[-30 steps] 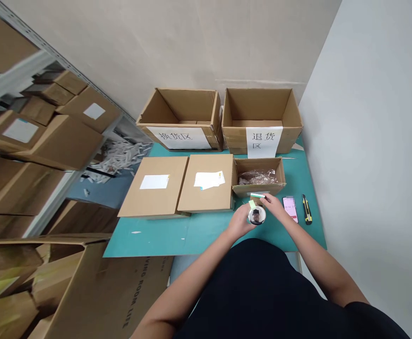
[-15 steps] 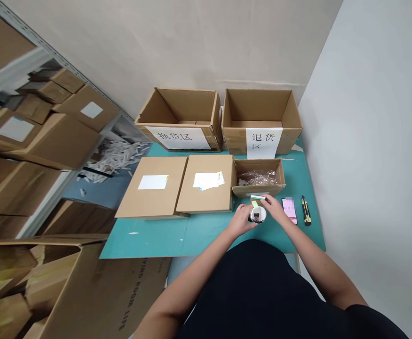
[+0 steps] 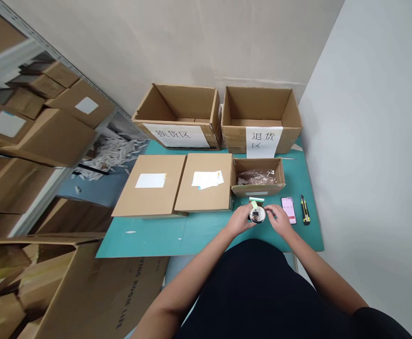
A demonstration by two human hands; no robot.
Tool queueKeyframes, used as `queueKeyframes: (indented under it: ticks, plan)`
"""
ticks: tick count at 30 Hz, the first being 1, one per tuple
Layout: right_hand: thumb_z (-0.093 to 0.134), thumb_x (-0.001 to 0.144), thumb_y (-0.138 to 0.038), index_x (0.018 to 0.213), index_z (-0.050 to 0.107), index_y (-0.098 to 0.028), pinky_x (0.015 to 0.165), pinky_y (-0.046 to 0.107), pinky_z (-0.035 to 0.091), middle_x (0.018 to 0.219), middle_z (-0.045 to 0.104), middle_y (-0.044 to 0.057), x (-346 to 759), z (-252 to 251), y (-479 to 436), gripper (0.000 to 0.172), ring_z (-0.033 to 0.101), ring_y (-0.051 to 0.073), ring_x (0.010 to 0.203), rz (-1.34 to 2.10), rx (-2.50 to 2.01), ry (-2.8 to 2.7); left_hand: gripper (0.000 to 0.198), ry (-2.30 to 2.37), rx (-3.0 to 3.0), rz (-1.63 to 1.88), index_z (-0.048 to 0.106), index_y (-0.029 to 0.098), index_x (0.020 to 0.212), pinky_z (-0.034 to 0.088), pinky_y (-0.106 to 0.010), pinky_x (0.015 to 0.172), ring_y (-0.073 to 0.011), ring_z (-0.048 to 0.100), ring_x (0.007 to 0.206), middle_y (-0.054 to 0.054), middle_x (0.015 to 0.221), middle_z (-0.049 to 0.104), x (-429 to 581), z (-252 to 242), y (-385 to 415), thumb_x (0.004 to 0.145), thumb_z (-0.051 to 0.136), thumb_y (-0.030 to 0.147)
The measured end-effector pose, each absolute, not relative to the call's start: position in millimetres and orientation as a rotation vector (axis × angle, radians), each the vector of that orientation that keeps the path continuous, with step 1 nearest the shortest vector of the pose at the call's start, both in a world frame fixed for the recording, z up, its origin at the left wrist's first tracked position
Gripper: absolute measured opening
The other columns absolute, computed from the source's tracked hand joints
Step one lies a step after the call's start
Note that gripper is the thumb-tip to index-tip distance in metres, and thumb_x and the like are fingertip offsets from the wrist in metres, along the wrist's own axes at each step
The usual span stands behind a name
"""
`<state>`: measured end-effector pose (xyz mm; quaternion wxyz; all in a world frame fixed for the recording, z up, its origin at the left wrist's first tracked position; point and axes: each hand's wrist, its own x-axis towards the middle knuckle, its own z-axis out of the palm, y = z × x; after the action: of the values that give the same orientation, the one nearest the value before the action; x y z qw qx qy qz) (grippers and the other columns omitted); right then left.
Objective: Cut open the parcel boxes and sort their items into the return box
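The left hand (image 3: 240,221) and right hand (image 3: 280,221) are together, holding a metal cup (image 3: 257,214) between them over the teal mat (image 3: 149,239), though the grip looks partly hidden. A green tab (image 3: 254,205) is standing up beside it. Just ahead, an open box (image 3: 257,192) is holding plastic wrap (image 3: 257,177). A phone (image 3: 289,210) and utility knife (image 3: 305,209) are lying nearby, two flat cartons (image 3: 150,186) are resting left, and two labelled open cartons (image 3: 260,120) are standing against the wall (image 3: 156,47).

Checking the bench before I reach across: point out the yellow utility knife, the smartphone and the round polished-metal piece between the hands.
yellow utility knife (image 3: 305,210), head view, point on its handle
smartphone (image 3: 288,210), head view, point on its lit screen
round polished-metal piece (image 3: 257,214), head view, point on its shiny top
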<state>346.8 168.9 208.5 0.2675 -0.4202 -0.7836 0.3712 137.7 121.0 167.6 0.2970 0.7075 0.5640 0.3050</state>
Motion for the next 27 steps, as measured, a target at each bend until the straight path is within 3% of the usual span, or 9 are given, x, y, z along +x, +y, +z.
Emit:
queueKeyframes:
  ticks: [8,12,16,23,27]
  plan:
    - [0.048,0.093,-0.020,0.140,0.053,-0.024,0.096,0.049,0.050,0.131,0.066,0.011,356.5,193.2,173.9,0.047,0.062,0.029,0.111,1.031,-1.010,-2.529,0.056,1.448,1.971,0.778,0.060,0.021,0.123,0.050,-0.044,0.096,-0.0328,0.065,0.113,-0.014,0.118,0.070,129.8,164.3,124.5,0.074,0.080,0.038]
    - [0.061,0.091,-0.030,0.147,0.046,-0.022,0.100,0.050,0.047,0.134,0.063,0.013,357.2,195.1,177.4,0.059,0.059,0.031,0.118,0.986,-1.001,-2.689,0.058,1.450,1.990,0.720,0.062,0.021,0.122,0.050,-0.042,0.091,-0.0326,0.066,0.105,-0.012,0.108,0.071,126.5,162.8,126.4,0.072,0.082,0.043]
    - [0.073,0.085,-0.044,0.150,0.042,-0.025,0.097,0.048,0.048,0.134,0.062,0.013,349.1,202.5,174.6,0.075,0.059,0.033,0.118,0.971,-1.105,-2.684,0.057,1.455,2.025,0.652,0.061,0.018,0.123,0.049,-0.041,0.089,-0.0324,0.066,0.101,-0.013,0.106,0.071,127.8,156.5,125.5,0.073,0.082,0.036]
    - [0.076,0.081,-0.045,0.139,0.053,-0.022,0.093,0.044,0.050,0.123,0.066,0.012,330.7,204.5,169.7,0.066,0.062,0.032,0.111,0.885,-1.259,-2.664,0.072,1.415,1.959,0.700,0.053,0.021,0.132,0.047,-0.047,0.100,-0.0332,0.060,0.119,-0.013,0.127,0.065,129.2,150.7,126.0,0.067,0.084,0.020]
    - [0.075,0.080,-0.037,0.137,0.054,-0.025,0.094,0.042,0.050,0.129,0.064,0.010,333.5,197.0,173.9,0.062,0.062,0.030,0.116,0.959,-1.210,-2.618,0.066,1.361,1.898,0.716,0.057,0.021,0.128,0.049,-0.048,0.101,-0.0329,0.062,0.117,-0.013,0.124,0.067,127.6,151.6,124.6,0.069,0.086,0.025]
